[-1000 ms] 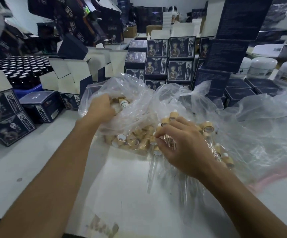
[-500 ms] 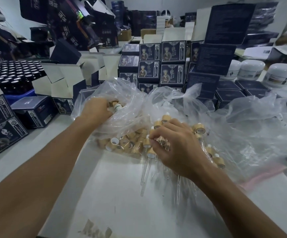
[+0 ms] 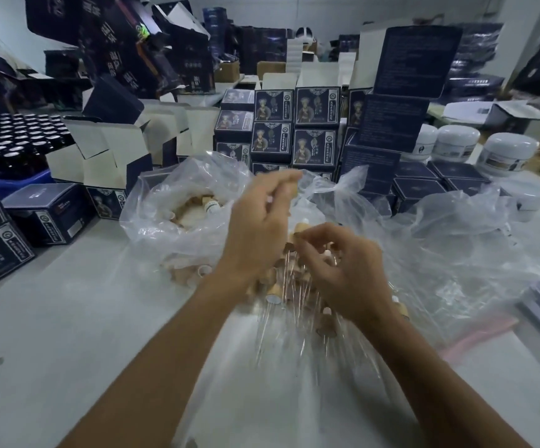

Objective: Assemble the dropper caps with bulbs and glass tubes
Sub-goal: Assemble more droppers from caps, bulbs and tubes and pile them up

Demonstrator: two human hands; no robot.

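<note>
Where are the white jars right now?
The white jars stand at the far right of the table, behind the dark blue boxes and beyond the plastic bag.

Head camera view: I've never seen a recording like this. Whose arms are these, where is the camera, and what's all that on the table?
No machine here: a person's two bare arms, filmed from a camera worn on their head, looking down. On the white table lies a clear plastic bag of tan dropper caps, with thin glass tubes spread in front. The left hand is raised and pinches something small; blur hides what. The right hand curls over the glass tubes. Dark printed boxes and white jars stand behind.
</note>
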